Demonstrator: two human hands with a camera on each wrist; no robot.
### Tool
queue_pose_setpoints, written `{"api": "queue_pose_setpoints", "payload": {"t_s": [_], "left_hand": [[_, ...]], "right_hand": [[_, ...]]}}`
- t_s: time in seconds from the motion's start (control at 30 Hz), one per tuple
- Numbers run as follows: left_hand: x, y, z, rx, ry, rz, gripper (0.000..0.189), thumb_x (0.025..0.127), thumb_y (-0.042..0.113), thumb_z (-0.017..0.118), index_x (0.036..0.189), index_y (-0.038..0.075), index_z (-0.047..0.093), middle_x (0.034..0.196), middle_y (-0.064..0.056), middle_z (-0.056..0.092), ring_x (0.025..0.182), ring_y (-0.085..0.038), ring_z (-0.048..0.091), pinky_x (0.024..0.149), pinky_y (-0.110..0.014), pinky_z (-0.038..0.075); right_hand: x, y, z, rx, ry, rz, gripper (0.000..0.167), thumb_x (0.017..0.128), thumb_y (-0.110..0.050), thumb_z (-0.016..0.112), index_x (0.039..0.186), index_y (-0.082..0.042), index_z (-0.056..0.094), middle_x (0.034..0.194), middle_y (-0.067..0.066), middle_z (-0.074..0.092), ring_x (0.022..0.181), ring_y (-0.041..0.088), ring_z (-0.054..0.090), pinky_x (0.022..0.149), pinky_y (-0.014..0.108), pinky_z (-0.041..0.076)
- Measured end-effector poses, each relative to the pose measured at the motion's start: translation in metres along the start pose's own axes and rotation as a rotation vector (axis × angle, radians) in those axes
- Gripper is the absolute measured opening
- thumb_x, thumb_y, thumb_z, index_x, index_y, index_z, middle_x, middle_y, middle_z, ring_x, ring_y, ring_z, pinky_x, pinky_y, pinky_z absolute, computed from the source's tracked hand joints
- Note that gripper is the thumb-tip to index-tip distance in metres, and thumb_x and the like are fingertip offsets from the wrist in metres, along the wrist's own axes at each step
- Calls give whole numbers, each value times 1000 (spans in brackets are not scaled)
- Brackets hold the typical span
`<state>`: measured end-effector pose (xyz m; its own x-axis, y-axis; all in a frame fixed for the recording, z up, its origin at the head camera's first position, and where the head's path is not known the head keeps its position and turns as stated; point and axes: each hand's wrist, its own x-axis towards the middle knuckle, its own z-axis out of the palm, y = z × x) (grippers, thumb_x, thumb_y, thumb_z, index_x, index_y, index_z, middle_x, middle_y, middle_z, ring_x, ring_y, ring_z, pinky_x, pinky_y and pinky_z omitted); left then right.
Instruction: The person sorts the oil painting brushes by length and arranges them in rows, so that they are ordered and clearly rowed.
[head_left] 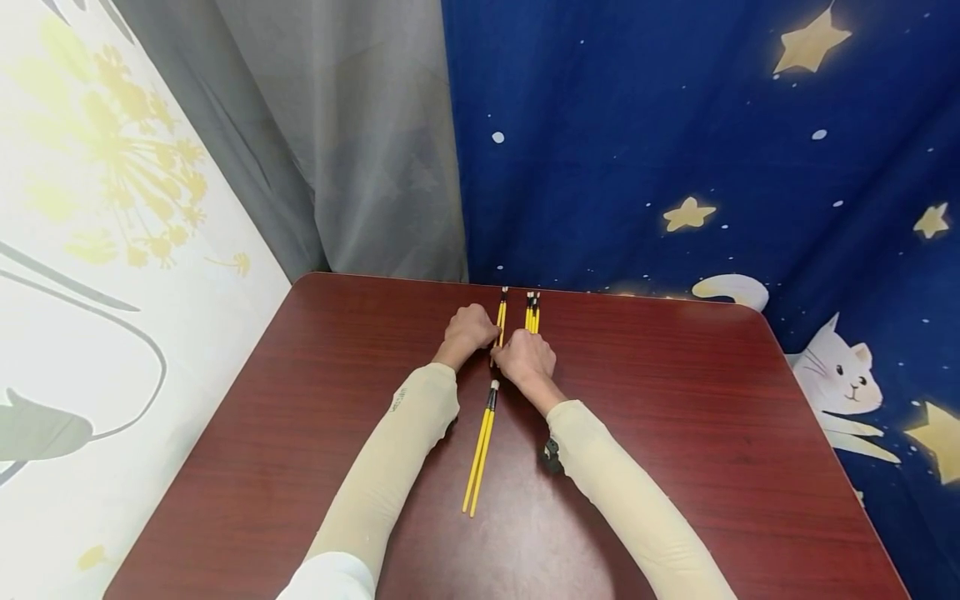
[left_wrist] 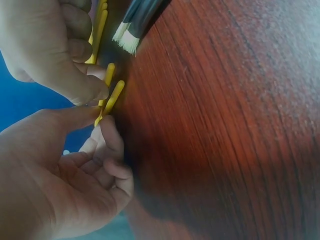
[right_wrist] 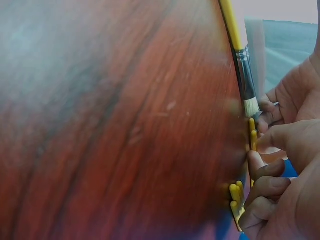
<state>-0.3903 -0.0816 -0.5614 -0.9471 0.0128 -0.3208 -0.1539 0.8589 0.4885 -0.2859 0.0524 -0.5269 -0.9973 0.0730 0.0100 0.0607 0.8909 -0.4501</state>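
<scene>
Two yellow-handled paintbrushes (head_left: 502, 313) lie toward the table's far edge, bristles pointing away. My left hand (head_left: 471, 327) pinches their handles between thumb and index finger, from the left side. From the right, my right hand (head_left: 527, 358) pinches the same pair near the handle ends (right_wrist: 253, 135). Just right of them is a group of several more paintbrushes (head_left: 532, 318), partly hidden by the right hand; their handle ends (right_wrist: 236, 192) show beside its curled fingers. Closer to me, another pair of paintbrushes (head_left: 480, 458) lies with pale bristles (left_wrist: 126, 39) toward the hands.
The dark red wooden table (head_left: 675, 417) stretches out on both sides of the brushes. Behind it hang a grey curtain (head_left: 382, 150) and a blue curtain (head_left: 600, 125) with stars. A white patterned curtain (head_left: 75, 292) borders the left side.
</scene>
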Motion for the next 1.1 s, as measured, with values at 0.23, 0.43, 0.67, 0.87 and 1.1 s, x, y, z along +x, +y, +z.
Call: {"api": "queue_pose_setpoints", "payload": {"t_s": [0.23,0.43,0.67,0.87,1.1], "left_hand": [[9,-5,1,16,-3,-6,37,91,42,67,65,16,71,65,-4,68,65,-27,68,52,-37,52],[-7,0,-6,20,39,-1,39,94,44,71,66,16,68,67,-5,63,67,-29,63,58,-39,50],[-20,6,-15,11,64,8,41,96,45,70,66,18,65,68,-4,60,69,-28,62,61,-40,50],[-30,16,-16,17,144,73,40,99,46,67,70,18,65,72,-2,64,70,-24,63,61,-38,49],[-74,48,-21,-50,167,173,16,99,32,73,100,16,70,95,-4,73,84,-24,66,78,-39,55]], "right_hand": [[-1,0,-2,-7,-2,-7,44,87,-35,71,50,-18,56,62,7,64,62,27,64,57,44,50],[-2,0,-5,5,1,-18,48,91,-36,70,49,-18,55,61,5,63,65,28,64,61,45,52],[-2,6,-12,40,24,-34,43,93,-35,67,52,-20,61,65,5,66,70,30,68,66,47,54],[3,22,-16,114,100,-49,25,95,-37,70,75,-23,71,80,4,74,78,31,73,69,49,57],[7,40,-22,167,154,-10,9,94,-28,70,95,-20,73,90,5,77,80,35,73,68,51,56]]}}
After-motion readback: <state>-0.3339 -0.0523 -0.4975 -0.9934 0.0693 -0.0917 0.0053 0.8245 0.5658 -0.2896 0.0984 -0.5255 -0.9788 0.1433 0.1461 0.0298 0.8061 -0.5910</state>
